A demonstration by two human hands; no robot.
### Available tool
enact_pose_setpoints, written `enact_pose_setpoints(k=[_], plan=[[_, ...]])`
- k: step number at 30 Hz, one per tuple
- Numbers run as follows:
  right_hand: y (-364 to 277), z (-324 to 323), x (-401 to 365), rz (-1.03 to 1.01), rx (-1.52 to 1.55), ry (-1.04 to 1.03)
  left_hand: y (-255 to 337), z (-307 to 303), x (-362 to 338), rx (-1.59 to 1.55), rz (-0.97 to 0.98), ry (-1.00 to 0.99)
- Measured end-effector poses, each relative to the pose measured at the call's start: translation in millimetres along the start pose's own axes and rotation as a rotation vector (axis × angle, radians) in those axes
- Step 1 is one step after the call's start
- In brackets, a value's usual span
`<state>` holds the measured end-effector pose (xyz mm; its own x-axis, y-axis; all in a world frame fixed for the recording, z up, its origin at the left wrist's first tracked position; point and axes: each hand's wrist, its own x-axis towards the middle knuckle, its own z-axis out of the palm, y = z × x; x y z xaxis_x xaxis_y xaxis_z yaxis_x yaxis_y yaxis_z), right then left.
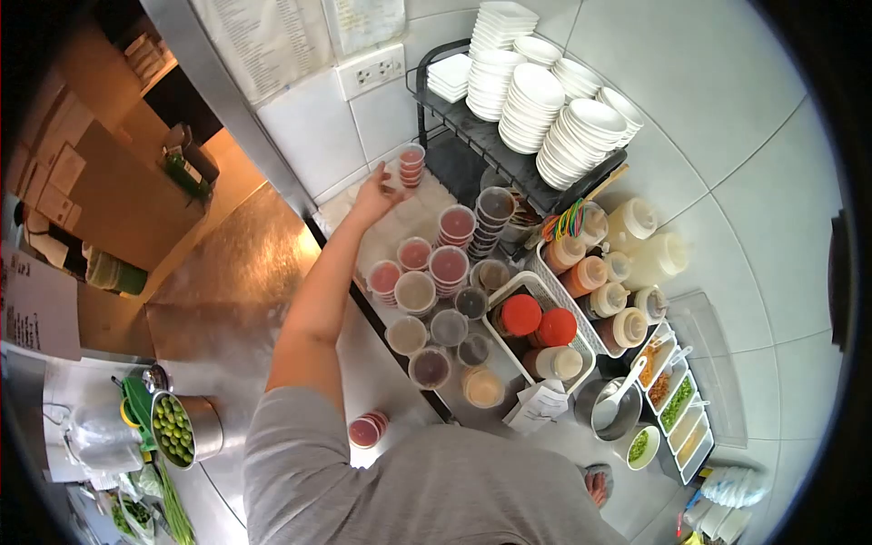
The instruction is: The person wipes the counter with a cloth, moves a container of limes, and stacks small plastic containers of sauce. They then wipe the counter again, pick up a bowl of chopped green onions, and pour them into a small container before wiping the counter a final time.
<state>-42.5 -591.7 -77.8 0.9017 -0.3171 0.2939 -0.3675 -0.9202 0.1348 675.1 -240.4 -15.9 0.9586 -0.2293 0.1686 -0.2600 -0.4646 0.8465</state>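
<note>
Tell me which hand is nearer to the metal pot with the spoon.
Right. The right hand is on the near side of the metal pot; the left hand is far away, beside a stack of red cups.

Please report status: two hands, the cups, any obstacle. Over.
Left hand open beside far red cup stack, contact unclear. Right hand low, partly hidden, grip unclear. Other filled cups crowd beside the forearm; no obstacle seen between left hand and stack.

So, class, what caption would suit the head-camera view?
A left hand beside stacked red-filled cups, near a black rack of white dishes.
</note>
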Motion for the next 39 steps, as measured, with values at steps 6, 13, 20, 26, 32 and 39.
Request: enact_pose_setpoints(k=[6,13,20,26,32,39], plan=[[3.7,12.5,-6.2,0.106,0.095,0.031,55.5,-115.8,-203.3,0.186,-0.117,-0.162],[-7.3,-3.2,13.4,-0.034,0.027,0.088,88.5,-115.4,-411.7,-0.097,-0.317,-0.379],[-2.0,3.2,5.3,-0.017,0.074,0.044,81.3,-48.2,-428.6,0.065,-0.266,-0.118],[-3.3,1.6,4.0,0.08,0.121,-0.081,50.9,-72.9,-378.4,-0.043,-0.219,-0.028],[-11.1,-8.9,8.4,0.085,0.093,-0.067,21.1,-95.5,-232.3,-0.03,-0.065,0.181],[-1.6,4.9,1.3,0.058,0.015,-0.043,18.0,-58.2,-57.6,-0.035,-0.024,0.235]])
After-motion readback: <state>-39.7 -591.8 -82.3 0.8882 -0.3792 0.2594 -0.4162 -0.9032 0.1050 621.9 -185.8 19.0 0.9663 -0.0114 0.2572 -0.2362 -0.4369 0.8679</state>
